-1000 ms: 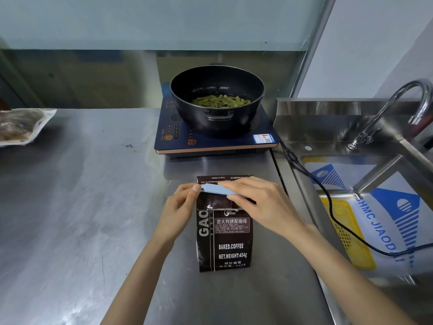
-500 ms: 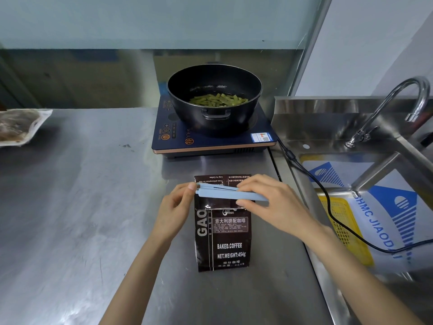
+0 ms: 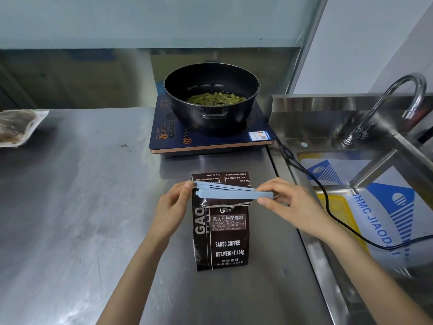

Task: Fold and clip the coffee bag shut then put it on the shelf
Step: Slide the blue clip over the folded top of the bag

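Since a second ago the pale blue clip [image 3: 230, 192] has opened out: it was then mostly hidden under the right hand, and now its two long bars show splayed apart at the left end and meeting at the right, lying across the folded top of the coffee bag [image 3: 221, 228]. The right hand has slid off toward the clip's right end, and the left has stayed at the bag's upper left corner. On the far left of the steel counter [image 3: 77, 207] a clear packet [image 3: 16, 126] lies at the frame edge. The left hand [image 3: 172, 207] reaches in from below with the wrist straight, its thumb and fingertips pinching the left tip of the clip's upper bar at the edge of the bag. The bag lies flat on the counter, label up, its top flap folded down toward the person, just in front of the cooker [image 3: 210, 137], which carries a black pot [image 3: 210, 99] of green vegetable pieces. The right hand [image 3: 288, 202] comes in at a slant from the lower right, fingers curled over the clip's right end and thumb beneath, gripping it there. Farther right stand the sink [image 3: 351, 127] and tap [image 3: 393, 102], with a black cord [image 3: 328, 207] trailing over the rim.
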